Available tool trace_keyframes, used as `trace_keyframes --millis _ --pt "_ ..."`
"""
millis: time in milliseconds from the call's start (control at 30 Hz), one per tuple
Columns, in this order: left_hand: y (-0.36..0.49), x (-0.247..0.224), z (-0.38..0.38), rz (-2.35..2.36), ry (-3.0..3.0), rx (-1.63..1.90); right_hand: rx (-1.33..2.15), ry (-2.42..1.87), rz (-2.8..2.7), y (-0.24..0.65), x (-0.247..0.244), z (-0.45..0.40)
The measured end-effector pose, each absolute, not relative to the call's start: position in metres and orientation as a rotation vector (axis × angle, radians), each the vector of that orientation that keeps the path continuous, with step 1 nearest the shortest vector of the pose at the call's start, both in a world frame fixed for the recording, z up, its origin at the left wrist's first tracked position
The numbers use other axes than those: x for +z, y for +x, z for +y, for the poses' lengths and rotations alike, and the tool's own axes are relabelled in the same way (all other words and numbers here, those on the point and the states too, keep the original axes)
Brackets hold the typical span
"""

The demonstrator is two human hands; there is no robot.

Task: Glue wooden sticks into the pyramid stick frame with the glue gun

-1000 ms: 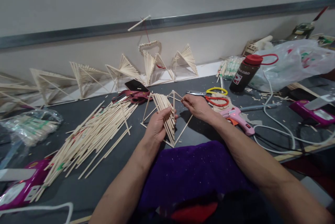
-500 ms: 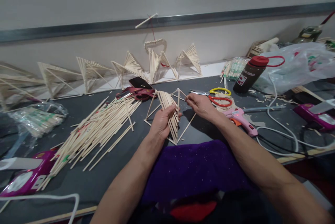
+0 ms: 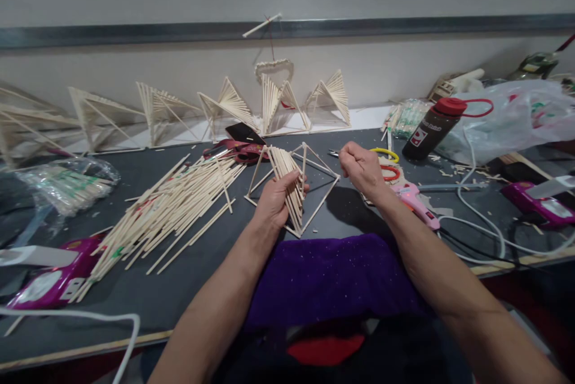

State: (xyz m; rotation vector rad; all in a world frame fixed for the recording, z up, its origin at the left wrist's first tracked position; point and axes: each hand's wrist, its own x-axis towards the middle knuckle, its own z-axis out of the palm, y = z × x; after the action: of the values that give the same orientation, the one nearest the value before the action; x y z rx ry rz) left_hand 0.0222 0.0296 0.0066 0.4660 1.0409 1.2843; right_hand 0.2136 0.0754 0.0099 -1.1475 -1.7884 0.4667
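Observation:
My left hand (image 3: 275, 198) is closed round a small wooden stick structure (image 3: 291, 183), with a fan of thin sticks under the thumb and triangular frame parts sticking out on both sides. My right hand (image 3: 363, 169) is closed just right of the structure's outer corner, fingers curled together; whatever they pinch is hidden. Behind that hand lies a pair of scissors with a yellow handle loop (image 3: 386, 155) and a red one. A pink glue gun (image 3: 415, 203) rests by my right forearm. Left of the structure spreads a loose pile of wooden sticks (image 3: 166, 216).
Several finished-looking stick structures (image 3: 233, 105) stand along the wall. A dark bottle with red lid (image 3: 429, 132) is at the right, before a plastic bag (image 3: 521, 108). Purple devices (image 3: 541, 201) and white cables flank the table. Bagged sticks (image 3: 69, 186) lie left.
My right hand has moved right, away from the structure's corner, and its fingers have curled in. My left hand keeps its hold on the structure. The view has shifted slightly.

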Motion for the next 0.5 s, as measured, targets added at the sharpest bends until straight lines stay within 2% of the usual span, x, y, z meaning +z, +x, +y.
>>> trace_keyframes --millis 167,500 --pt "0.01 0.01 0.026 1.027 0.576 1.205 0.448 -1.134 -1.747 0.211 0.014 0.07" --pt "0.003 0.019 0.017 0.992 0.831 1.204 0.663 -1.035 -1.531 0.217 0.001 0.08"
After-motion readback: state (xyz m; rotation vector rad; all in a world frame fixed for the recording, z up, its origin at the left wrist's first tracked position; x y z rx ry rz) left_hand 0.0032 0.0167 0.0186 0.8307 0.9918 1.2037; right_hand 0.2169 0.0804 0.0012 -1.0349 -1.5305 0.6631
